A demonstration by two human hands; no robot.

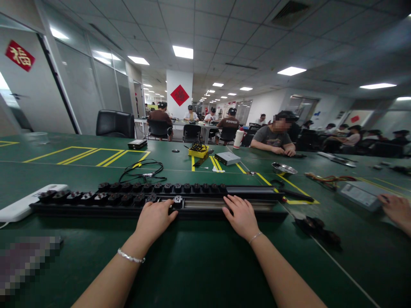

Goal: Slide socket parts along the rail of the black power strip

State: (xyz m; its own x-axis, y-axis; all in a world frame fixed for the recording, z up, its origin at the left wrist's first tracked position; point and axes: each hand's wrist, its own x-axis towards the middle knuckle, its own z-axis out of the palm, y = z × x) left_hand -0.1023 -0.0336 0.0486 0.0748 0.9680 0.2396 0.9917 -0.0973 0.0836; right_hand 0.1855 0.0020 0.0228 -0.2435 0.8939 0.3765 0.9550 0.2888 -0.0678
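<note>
A long black rail (205, 214) lies across the green table in front of me, its left part filled with a row of small black modules (114, 199) that look like sockets. A lighter module (178, 202) sits in the channel at the row's right end. My left hand (156, 218) is closed over the rail's near edge, its fingertips right beside that lighter module. Further right, my right hand (240, 216) rests on the rail with its fingers spread, over the bare metallic channel (204, 204). Behind stands a second black rail (250, 191), also carrying a row of modules (188, 187).
A white power strip (30, 202) lies left, a black cable (143, 171) behind the rails. A yellow box (197, 150), grey box (227, 158) and metal bowl (284, 168) stand farther back. At right, another person's hand (396, 209) touches a metal power supply (361, 194).
</note>
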